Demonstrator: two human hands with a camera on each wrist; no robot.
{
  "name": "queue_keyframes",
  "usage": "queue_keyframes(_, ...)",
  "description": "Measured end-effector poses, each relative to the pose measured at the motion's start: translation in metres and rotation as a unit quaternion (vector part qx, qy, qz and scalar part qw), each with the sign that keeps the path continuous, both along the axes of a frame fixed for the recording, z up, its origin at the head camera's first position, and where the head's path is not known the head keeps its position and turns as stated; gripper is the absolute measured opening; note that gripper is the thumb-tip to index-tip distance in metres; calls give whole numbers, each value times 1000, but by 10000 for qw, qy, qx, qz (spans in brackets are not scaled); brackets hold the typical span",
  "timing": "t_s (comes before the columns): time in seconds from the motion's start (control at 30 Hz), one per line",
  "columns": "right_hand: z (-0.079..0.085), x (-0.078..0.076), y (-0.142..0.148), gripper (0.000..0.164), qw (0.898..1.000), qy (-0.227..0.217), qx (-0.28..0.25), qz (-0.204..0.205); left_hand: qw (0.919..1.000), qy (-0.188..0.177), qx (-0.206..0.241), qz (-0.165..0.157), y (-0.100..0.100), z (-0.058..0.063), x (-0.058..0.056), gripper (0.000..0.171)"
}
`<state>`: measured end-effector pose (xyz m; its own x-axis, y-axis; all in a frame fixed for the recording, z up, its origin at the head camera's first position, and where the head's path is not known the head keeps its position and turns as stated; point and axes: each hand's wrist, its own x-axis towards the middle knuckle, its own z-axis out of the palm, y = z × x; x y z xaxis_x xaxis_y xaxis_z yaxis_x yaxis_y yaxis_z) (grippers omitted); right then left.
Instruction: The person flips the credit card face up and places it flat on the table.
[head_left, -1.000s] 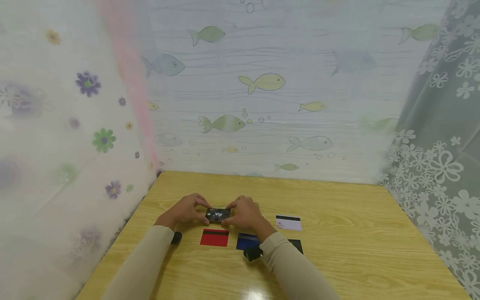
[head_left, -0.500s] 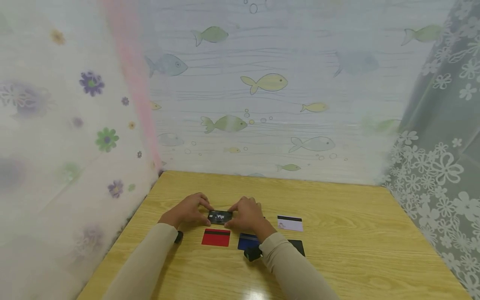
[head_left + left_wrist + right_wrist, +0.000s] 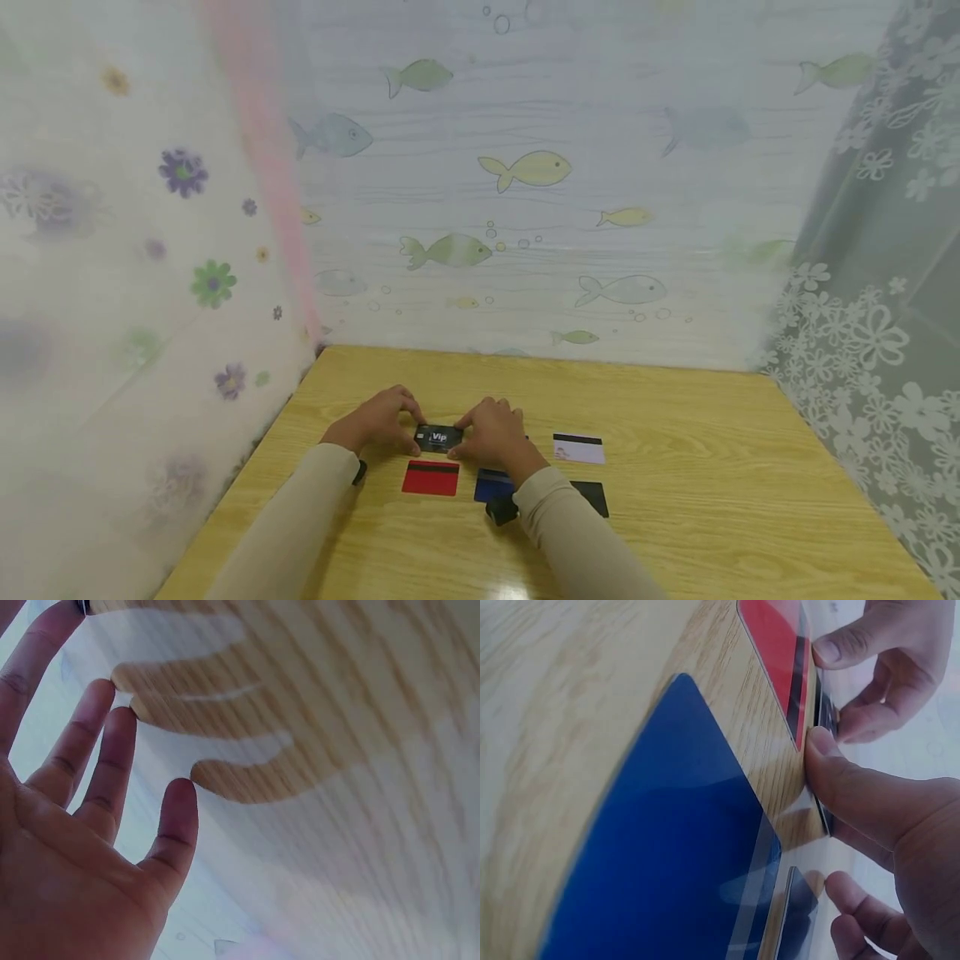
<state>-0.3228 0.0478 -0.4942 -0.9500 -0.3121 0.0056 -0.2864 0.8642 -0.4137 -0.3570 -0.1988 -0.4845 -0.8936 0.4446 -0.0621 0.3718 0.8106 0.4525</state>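
Observation:
In the head view, a black bank-style card (image 3: 438, 438) with "Vip" printed on it lies face up at the far left of a group of cards. My left hand (image 3: 375, 422) pinches its left end between thumb and forefinger. Its right end is held the same way by my right hand (image 3: 492, 433). Right in front of it lies a red card (image 3: 431, 478) with a dark stripe. A blue card (image 3: 492, 485) is partly covered by my right wrist. In the right wrist view, another dark card (image 3: 799, 919) sits under the right hand's loose fingers.
A white card (image 3: 578, 448) with a black stripe lies right of my right hand. Nearer me, a black card (image 3: 591, 498) is half hidden by the right sleeve. Patterned curtains enclose the wood-grain table (image 3: 712, 467) at the back and sides.
The black Vip card has shifted slightly nearer to the red card, with both hands still holding its ends. The other cards have stayed in place; the head view has moved a little.

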Motion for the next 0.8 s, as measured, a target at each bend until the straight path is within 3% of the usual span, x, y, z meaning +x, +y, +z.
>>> queue_keyframes(0.2, 1, 1, 1, 52, 10000, -27, 67, -10, 9993, 126, -344, 116, 1, -1, 2, 37)
queue_keyframes(0.47, 2, 3, 3, 50, 10000, -76, 23, -13, 10000, -18, -16, 55, 0, -3, 4, 39)
queue_keyframes(0.8, 3, 5, 1, 51, 9999, -75, 107, -34, 10000, 31, -27, 31, -2, -1, 7, 38)
